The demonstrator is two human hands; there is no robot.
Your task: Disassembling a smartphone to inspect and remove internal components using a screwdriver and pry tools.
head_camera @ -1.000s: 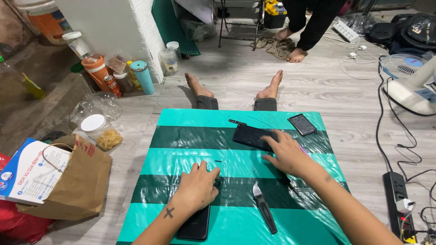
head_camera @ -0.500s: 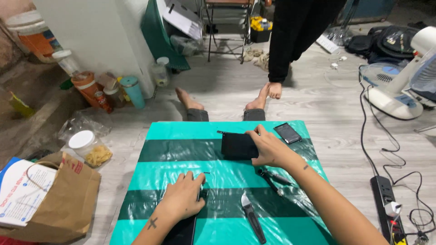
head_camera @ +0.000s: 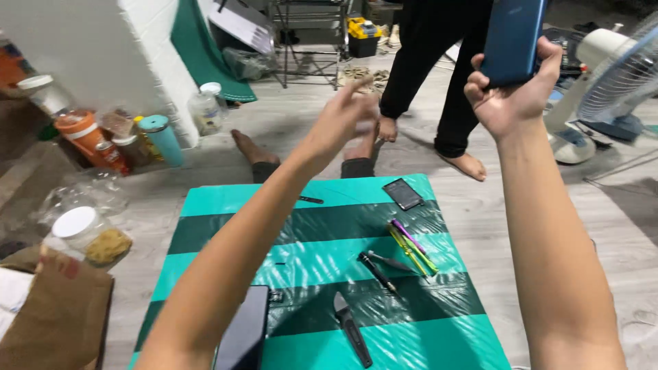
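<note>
My right hand [head_camera: 513,92] is raised high and grips a dark blue phone [head_camera: 513,38] by its lower end. My left hand [head_camera: 343,120] is also lifted, blurred, with its fingers spread and nothing in it. Below both arms lies a green striped mat [head_camera: 226,202]. On the mat are a small black phone [head_camera: 403,194], thin coloured tools [head_camera: 411,247], two black pen-like tools [head_camera: 381,268], a dark blade tool [head_camera: 353,330] and a large black device [head_camera: 243,336] at the near edge. A small black stick [head_camera: 310,199] lies near the far edge.
Another person in black trousers [head_camera: 439,68] stands barefoot just beyond the mat. A white fan [head_camera: 603,89] is on the floor at right. Jars, an orange container [head_camera: 86,133] and a teal bottle [head_camera: 161,137] line the wall at left; a brown paper bag [head_camera: 55,315] sits near left.
Both my hands have risen off the mat. The right hand has lifted the dark phone up. The left hand let go of the black device. The standing person has stepped closer.
</note>
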